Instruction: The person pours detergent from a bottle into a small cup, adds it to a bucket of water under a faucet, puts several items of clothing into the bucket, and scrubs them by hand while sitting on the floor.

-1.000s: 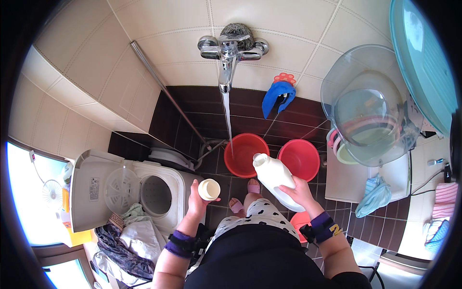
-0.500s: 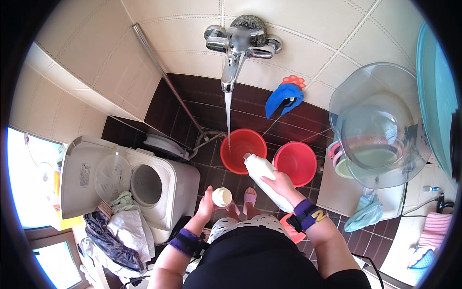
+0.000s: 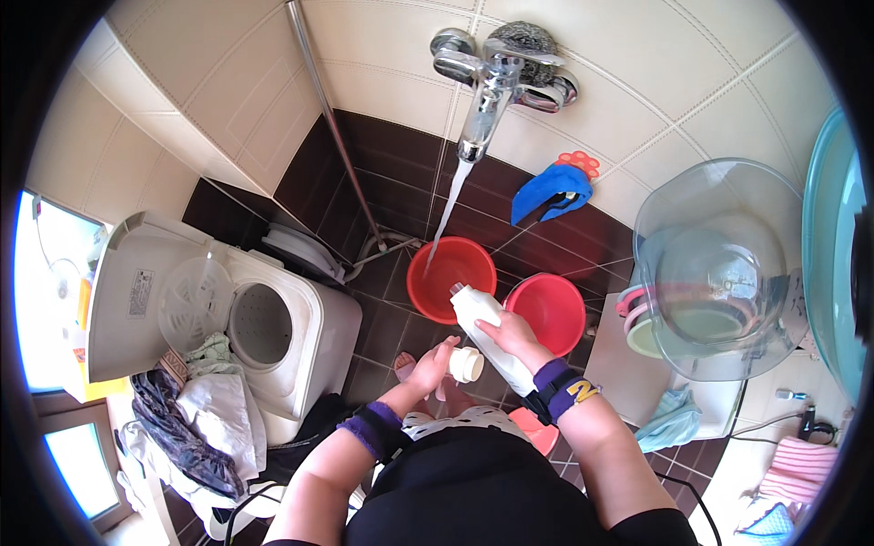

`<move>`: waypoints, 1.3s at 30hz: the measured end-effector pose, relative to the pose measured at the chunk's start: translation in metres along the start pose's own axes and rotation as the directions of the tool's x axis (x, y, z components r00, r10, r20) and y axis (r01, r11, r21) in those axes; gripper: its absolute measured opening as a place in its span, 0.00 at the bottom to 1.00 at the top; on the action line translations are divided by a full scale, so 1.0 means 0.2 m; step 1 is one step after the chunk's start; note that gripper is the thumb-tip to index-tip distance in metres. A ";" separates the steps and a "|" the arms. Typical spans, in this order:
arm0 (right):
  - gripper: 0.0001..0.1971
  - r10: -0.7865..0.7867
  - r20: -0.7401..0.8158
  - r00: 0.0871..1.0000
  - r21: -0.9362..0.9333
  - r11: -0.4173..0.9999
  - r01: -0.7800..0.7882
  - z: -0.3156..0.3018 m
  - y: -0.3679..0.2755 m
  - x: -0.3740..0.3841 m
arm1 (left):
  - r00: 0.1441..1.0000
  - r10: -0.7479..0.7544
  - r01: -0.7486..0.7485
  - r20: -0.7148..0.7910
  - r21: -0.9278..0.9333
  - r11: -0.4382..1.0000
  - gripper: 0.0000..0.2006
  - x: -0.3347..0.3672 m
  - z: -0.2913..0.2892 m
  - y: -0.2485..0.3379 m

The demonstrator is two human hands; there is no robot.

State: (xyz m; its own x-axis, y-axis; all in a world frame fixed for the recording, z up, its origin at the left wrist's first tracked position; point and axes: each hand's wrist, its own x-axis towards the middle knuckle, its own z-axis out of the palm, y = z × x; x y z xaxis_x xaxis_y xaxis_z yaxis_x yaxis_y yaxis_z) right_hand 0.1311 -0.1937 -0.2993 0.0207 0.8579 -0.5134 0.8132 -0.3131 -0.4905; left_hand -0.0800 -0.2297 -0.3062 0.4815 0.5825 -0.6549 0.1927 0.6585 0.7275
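Observation:
My right hand grips a white plastic bottle, its uncapped clear spout tilted up and left near the rim of an orange-red bucket. In my left hand is a cream-coloured cap, its open side showing; what it holds inside cannot be made out. The cap is just below the bottle, apart from it. Water runs from the chrome faucet into the orange-red bucket. To the right of that one stands a pinkish-red bucket.
At left a top-loading washing machine has its lid up, with clothes heaped beside it. A clear basin and a turquoise basin are at right. A blue cloth item hangs on the wall. Pink-striped towels lie lower right.
My left hand has brought the cap rightward, closer to the bottle. The bottle has shifted slightly left and down. The whole view has swung, so the faucet appears farther right.

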 end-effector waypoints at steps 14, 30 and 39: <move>0.28 0.027 0.113 0.993 0.027 0.999 -0.030 -0.02 -0.15 0.08 | 0.999 -0.027 0.019 -0.034 -0.231 0.973 0.32 0.07 0.05 0.02; 0.27 0.092 0.123 0.988 0.004 0.996 -0.093 -0.01 -0.21 0.14 | 0.996 -0.055 0.025 -0.068 -0.376 0.926 0.31 0.03 0.01 0.05; 0.27 0.089 0.121 0.989 0.049 0.994 -0.096 -0.02 -0.19 0.13 | 0.997 -0.038 0.009 -0.067 -0.384 0.923 0.31 0.09 0.03 0.00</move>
State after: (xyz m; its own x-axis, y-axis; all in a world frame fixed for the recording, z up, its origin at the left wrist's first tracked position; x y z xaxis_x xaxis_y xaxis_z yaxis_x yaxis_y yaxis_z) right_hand 0.1033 -0.1584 -0.2913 0.0224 0.7708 -0.6367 0.7779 -0.4135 -0.4732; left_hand -0.0669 -0.2220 -0.3171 0.4153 0.5881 -0.6940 -0.1466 0.7962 0.5870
